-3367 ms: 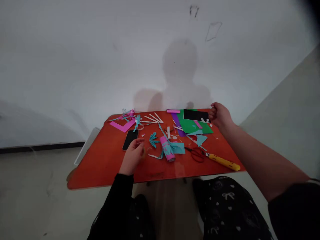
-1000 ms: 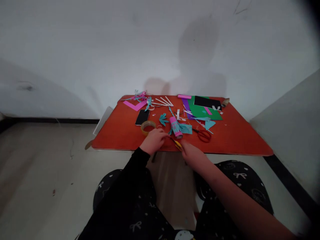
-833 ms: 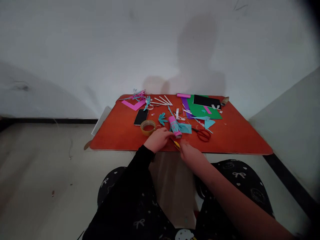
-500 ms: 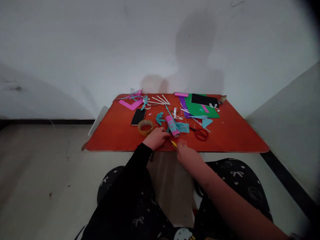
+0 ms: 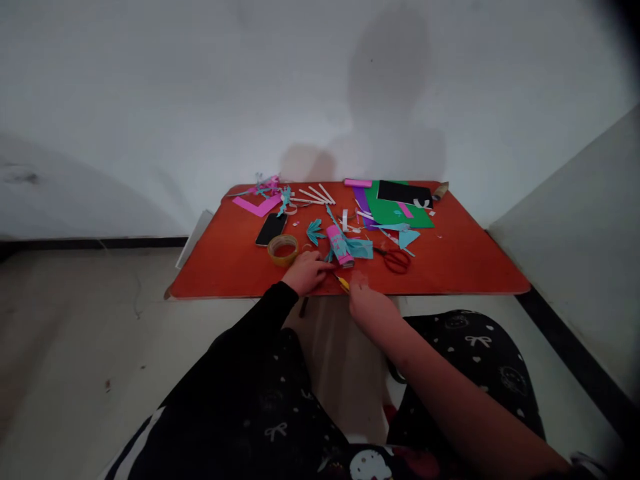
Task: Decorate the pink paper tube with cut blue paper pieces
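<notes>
Near the front edge of the red table [image 5: 465,270], my left hand [image 5: 307,272] lies low with its fingers pointing right; what is under its fingertips is too small to tell. My right hand [image 5: 364,299] is closed round a yellow cutter [image 5: 343,284], whose tip points up and left toward the left fingertips. Just beyond both hands lies a pink roll with blue paper [image 5: 340,245] around it. Blue cut-paper leaves [image 5: 315,231] rest to its left. A roll of tape [image 5: 283,251] is beside my left hand.
Red-handled scissors [image 5: 397,261] lie right of the pink roll. A phone [image 5: 271,229] is behind the tape. Farther back are white strips [image 5: 320,196], a pink paper piece [image 5: 256,205], green paper [image 5: 383,212] and a black sheet [image 5: 404,193]. A wall stands behind the table.
The view has shifted slightly, so the table sits a little higher and further left. Both hands keep nearly the same places, the yellow cutter still in my right hand.
</notes>
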Motion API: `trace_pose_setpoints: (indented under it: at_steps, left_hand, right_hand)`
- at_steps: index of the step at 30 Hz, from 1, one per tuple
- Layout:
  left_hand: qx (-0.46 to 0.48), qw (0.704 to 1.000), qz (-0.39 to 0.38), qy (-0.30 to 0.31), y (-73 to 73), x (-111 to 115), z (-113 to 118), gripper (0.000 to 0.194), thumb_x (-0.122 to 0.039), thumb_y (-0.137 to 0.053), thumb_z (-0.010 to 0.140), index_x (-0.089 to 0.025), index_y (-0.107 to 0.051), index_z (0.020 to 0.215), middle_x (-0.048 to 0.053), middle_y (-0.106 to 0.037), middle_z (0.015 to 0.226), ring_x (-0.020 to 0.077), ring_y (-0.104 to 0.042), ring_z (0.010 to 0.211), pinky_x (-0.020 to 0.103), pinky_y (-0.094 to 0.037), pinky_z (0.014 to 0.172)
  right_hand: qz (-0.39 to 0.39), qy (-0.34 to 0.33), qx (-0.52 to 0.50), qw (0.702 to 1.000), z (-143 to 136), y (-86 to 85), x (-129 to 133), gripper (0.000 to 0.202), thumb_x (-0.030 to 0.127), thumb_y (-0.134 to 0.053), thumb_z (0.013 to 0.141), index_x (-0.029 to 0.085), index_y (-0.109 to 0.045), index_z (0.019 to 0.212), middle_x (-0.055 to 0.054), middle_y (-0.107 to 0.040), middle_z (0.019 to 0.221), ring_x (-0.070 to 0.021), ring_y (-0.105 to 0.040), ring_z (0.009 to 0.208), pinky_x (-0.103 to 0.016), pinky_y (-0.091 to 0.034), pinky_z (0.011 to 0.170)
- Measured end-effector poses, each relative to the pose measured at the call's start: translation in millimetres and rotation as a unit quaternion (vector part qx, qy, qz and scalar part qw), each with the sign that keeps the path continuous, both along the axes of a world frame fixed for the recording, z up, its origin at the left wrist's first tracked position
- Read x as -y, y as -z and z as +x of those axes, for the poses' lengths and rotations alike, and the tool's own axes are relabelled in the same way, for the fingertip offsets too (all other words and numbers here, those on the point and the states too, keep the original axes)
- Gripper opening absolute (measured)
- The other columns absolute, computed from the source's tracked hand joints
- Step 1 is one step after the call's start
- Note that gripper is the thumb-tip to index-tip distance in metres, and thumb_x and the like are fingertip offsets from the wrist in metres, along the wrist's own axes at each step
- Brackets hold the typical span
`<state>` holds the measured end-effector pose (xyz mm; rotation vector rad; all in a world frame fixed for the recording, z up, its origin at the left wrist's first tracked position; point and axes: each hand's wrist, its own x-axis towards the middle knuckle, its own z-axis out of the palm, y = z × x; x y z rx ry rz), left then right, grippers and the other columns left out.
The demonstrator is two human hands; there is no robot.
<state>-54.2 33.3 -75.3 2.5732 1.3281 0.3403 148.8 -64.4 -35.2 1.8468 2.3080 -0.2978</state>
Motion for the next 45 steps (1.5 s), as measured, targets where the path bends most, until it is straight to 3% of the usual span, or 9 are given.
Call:
trace_pose_setpoints:
  at_steps: [3, 7, 10, 14, 30, 34, 37, 40, 45]
  left_hand:
    - [-0.006, 1.0, 0.002, -0.004, 2.0, -1.1, -0.1, 0.04, -0.027, -0.054, 0.096, -0.034, -0.076, 0.129, 0.009, -0.063, 0.103, 0.0247, -0.056, 0.098, 0.04, -0.043, 0.094]
    - [-0.005, 1.0, 0.008, -0.002, 3.8, -2.4, -0.8, 0.04, -0.027, -0.055, 0.095, -0.033, -0.076, 0.129, 0.009, -0.063, 0.101, 0.0244, -0.056, 0.097, 0.04, -0.043, 0.093]
    - [-0.002, 1.0, 0.009, 0.0, 4.3, -3.2, -0.9, 0.039, -0.028, -0.055, 0.096, -0.032, -0.077, 0.127, 0.01, -0.063, 0.101, 0.0245, -0.056, 0.097, 0.04, -0.043, 0.094]
    - [-0.001, 1.0, 0.005, -0.004, 3.4, -3.4, 0.0, 0.038, -0.028, -0.056, 0.095, -0.031, -0.078, 0.127, 0.01, -0.063, 0.1, 0.0246, -0.056, 0.097, 0.04, -0.044, 0.094]
    - [-0.007, 1.0, 0.005, -0.002, 4.2, -4.2, 0.1, 0.038, -0.027, -0.057, 0.094, -0.031, -0.078, 0.126, 0.01, -0.065, 0.106, 0.0235, -0.058, 0.098, 0.04, -0.045, 0.096]
    - [0.0, 1.0, 0.008, 0.004, 4.1, -4.2, -1.3, 0.039, -0.025, -0.057, 0.094, -0.031, -0.077, 0.127, 0.01, -0.065, 0.105, 0.0237, -0.058, 0.098, 0.04, -0.045, 0.097]
    - [0.009, 1.0, 0.012, 0.008, 3.3, -3.4, -2.8, 0.041, -0.025, -0.055, 0.094, -0.031, -0.076, 0.128, 0.01, -0.066, 0.105, 0.024, -0.06, 0.1, 0.04, -0.046, 0.096]
    - [0.031, 0.999, 0.008, 0.018, 0.3, -2.1, -3.0, 0.045, -0.019, -0.051, 0.094, -0.029, -0.074, 0.131, 0.009, -0.069, 0.107, 0.0233, -0.062, 0.101, 0.038, -0.047, 0.096]
    - [0.137, 0.99, -0.025, -0.014, -8.6, 4.9, -0.2, 0.041, -0.011, -0.047, 0.089, -0.019, -0.069, 0.123, 0.008, -0.073, 0.102, 0.0211, -0.065, 0.097, 0.035, -0.049, 0.095]
  right_hand:
    - [0.003, -0.01, 0.014, 1.0, 1.8, -6.4, 1.6, 0.056, 0.017, -0.04, 0.099, 0.004, -0.043, 0.154, -0.035, -0.042, 0.159, -0.0295, -0.079, 0.1, -0.036, -0.062, 0.078]
    - [0.002, -0.017, 0.011, 1.0, 3.2, -19.5, 2.1, 0.056, 0.014, -0.039, 0.099, 0.003, -0.043, 0.153, -0.035, -0.058, 0.143, -0.0291, -0.078, 0.1, -0.034, -0.061, 0.078]
    - [-0.005, -0.017, 0.011, 1.0, 3.5, -25.6, 3.1, 0.056, 0.014, -0.038, 0.1, 0.003, -0.041, 0.154, -0.036, -0.059, 0.142, -0.0301, -0.078, 0.1, -0.036, -0.061, 0.079]
    - [-0.021, -0.013, 0.017, 1.0, 5.7, -26.3, 5.4, 0.055, 0.014, -0.039, 0.1, 0.006, -0.041, 0.155, -0.034, -0.057, 0.145, -0.0302, -0.079, 0.1, -0.036, -0.061, 0.079]
    - [-0.037, -0.021, 0.009, 0.999, 15.8, -32.6, 12.4, 0.064, 0.011, -0.038, 0.1, 0.005, -0.024, 0.162, -0.025, -0.073, 0.115, -0.0314, -0.077, 0.1, -0.036, -0.058, 0.079]
    - [-0.029, -0.015, -0.013, 0.999, 23.4, -33.2, 9.9, 0.059, 0.018, -0.039, 0.103, 0.01, -0.03, 0.161, -0.024, -0.073, 0.117, -0.0301, -0.076, 0.1, -0.034, -0.055, 0.078]
    - [-0.014, 0.001, -0.077, 0.997, 36.2, -34.5, 6.3, 0.046, 0.025, -0.038, 0.106, 0.016, -0.046, 0.151, -0.018, -0.073, 0.12, -0.0266, -0.073, 0.105, -0.031, -0.05, 0.082]
    - [0.006, 0.019, -0.149, 0.989, 57.0, -33.9, -0.9, 0.033, 0.028, -0.038, 0.107, 0.017, -0.064, 0.123, -0.014, -0.074, 0.113, -0.0226, -0.069, 0.103, -0.028, -0.044, 0.079]
    - [0.084, 0.043, -0.217, 0.972, 86.8, -24.4, -37.1, 0.022, 0.036, -0.052, 0.098, 0.018, -0.064, 0.105, -0.009, -0.071, 0.097, -0.0213, -0.062, 0.083, -0.029, -0.036, 0.068]
